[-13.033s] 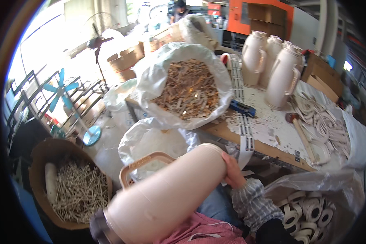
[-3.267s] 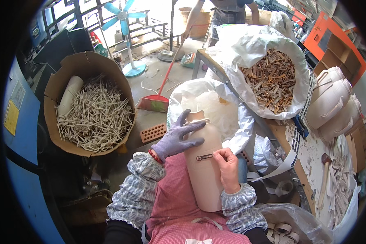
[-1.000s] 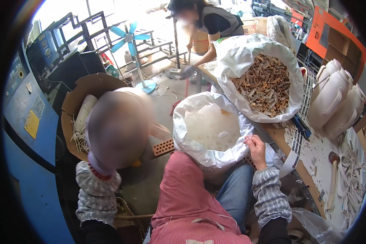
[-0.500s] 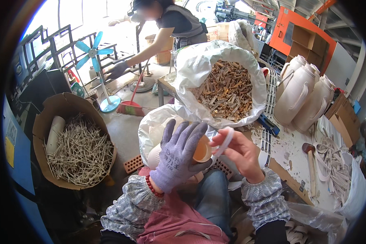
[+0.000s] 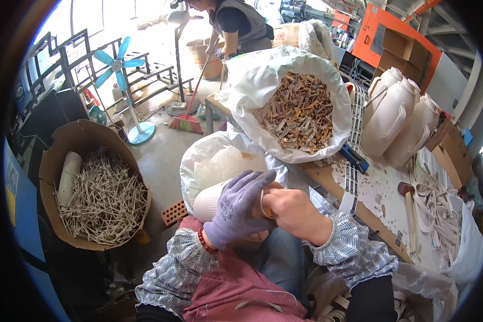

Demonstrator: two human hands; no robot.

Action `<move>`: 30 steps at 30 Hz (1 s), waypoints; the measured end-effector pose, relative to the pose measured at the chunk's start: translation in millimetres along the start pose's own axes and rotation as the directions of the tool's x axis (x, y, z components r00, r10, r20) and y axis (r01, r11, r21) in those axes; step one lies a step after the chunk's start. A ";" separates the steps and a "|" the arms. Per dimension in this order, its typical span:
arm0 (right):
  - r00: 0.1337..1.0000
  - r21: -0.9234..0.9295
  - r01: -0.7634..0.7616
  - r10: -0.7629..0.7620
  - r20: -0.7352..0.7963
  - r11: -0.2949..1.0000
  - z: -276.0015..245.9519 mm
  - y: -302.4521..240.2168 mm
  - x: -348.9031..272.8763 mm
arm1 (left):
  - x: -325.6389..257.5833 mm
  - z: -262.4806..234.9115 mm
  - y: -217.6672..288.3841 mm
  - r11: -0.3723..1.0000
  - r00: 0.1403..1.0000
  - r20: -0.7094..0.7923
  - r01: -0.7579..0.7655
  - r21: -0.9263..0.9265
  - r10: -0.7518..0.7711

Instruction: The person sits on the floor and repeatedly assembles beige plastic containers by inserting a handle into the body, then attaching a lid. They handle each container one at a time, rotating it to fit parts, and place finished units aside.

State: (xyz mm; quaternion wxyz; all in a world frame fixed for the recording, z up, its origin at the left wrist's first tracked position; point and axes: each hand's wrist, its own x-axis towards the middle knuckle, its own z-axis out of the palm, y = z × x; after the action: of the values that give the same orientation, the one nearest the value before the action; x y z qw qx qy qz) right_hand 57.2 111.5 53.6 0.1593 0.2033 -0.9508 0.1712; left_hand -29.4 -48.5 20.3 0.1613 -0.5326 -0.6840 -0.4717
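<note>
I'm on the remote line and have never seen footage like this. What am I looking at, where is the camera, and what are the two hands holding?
There is no machine here: a person works with two hands, filmed by a wide fisheye camera on their head, looking down, so straight edges bend. The left hand, in a grey-purple glove, and the bare right hand both grip a cream plastic jug at its open mouth, over the lap. Behind it stands an open white sack. On the workbench sit a sack of wooden pieces, three more cream jugs and a mallet. To the left stands a cardboard box of pale sticks. Another person sweeps farther back.
</note>
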 end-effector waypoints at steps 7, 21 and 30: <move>0.994 0.007 0.036 -0.035 -0.102 0.999 4.2 -3.4 -4.5 | 1.4 -6.9 4.1 1.000 0.998 0.065 -0.027 0.001 0.027; 0.979 0.685 -0.127 -0.021 0.203 0.717 -43.7 25.2 -32.7 | 23.3 -23.1 14.1 0.971 0.899 0.367 -0.219 -0.096 0.239; 0.772 -0.129 -0.613 0.555 -0.309 0.780 14.9 242.7 -15.2 | -124.4 -155.7 7.1 0.859 0.693 -0.509 0.395 -0.325 -0.511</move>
State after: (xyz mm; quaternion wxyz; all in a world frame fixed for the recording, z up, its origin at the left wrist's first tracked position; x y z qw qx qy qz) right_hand -40.1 319.1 -28.6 0.2399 -0.1468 -0.9508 0.1298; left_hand -19.6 -247.5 12.0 0.1878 -0.1902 -0.6636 -0.6987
